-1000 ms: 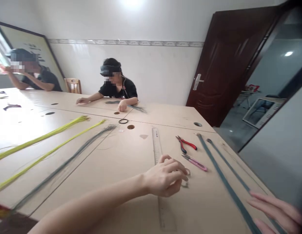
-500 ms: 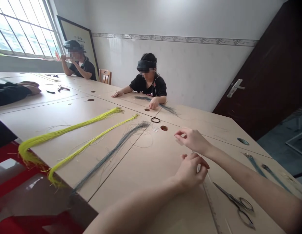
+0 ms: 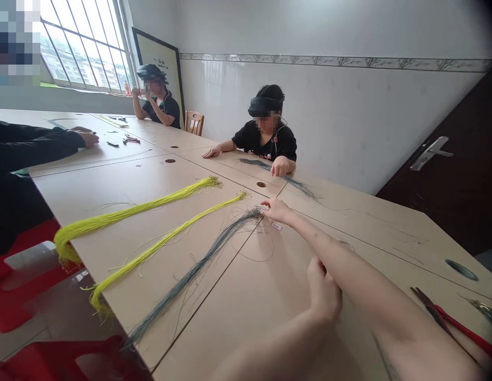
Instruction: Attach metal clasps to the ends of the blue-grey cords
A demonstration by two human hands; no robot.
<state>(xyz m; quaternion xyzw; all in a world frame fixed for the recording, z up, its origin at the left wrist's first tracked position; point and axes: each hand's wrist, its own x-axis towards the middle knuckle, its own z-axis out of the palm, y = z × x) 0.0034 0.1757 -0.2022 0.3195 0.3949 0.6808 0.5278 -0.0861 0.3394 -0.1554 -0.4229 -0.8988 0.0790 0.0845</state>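
Observation:
My right hand reaches across the table to the looped far end of a grey-blue thread bundle. Its thumb and forefinger are slightly apart at that end, and no thread shows clearly between them. Nearer to me, my left hand is curled closed just above the tabletop. My right forearm covers part of its fingers, so whatever it holds is hidden. Two yellow thread bundles, a thick one and a thinner one, lie left of the grey-blue one.
A small white tag lies below my right hand. Red-handled pliers rest at the right. Cable holes pierce the table. Across it, a person has hands by another grey-blue bundle; other people sit at the left.
My right hand has moved from beside my left hand to the end of the grey-blue bundle. The view has turned rightward; the scissors are out of sight and red-handled pliers show.

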